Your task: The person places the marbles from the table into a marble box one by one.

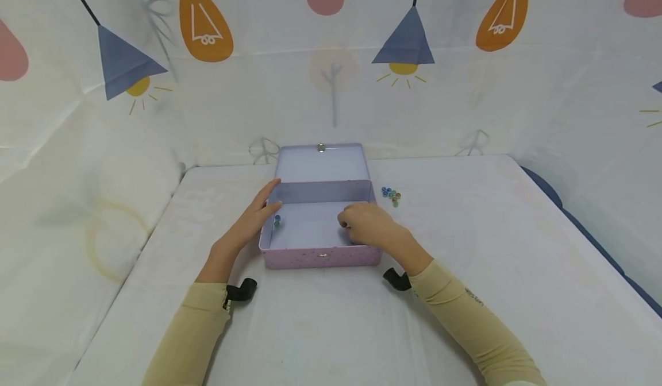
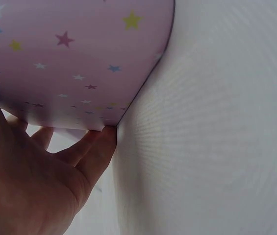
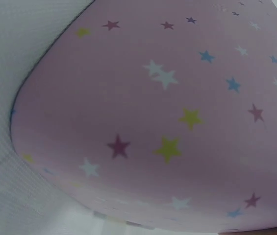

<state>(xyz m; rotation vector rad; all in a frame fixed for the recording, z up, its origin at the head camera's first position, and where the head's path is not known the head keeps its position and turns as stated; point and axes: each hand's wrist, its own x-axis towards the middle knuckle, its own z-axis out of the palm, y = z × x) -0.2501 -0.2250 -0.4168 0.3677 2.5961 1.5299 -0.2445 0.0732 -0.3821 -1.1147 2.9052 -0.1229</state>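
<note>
A pink tin box [image 1: 320, 256] with little stars on it is sitting open in the middle of a white table [image 1: 465, 294]. Its lid [image 1: 322, 163] is standing up at the back, and the inside is pale purple.

The person's left hand [image 1: 256, 216] is resting against the left wall of the box. The fingers are lying straight along the wall and the thumb is hooking over the top edge. In the left wrist view, the fingers [image 2: 87, 152] are lying flat against the starry side, not squeezing it.

The right hand [image 1: 364, 225] is reaching down into the right part of the box. Its fingers are curling in, low near the box floor. I cannot tell if it is pinching something, because the hand is hiding its own fingertips. The right wrist view is showing only the pink starry wall up close.

One small bluish marble [image 1: 277, 220] is lying inside the box, near the left wall and just beside the left thumb.

A little bunch of coloured marbles [image 1: 391, 195] is lying on the table, just to the right of the box.
</note>
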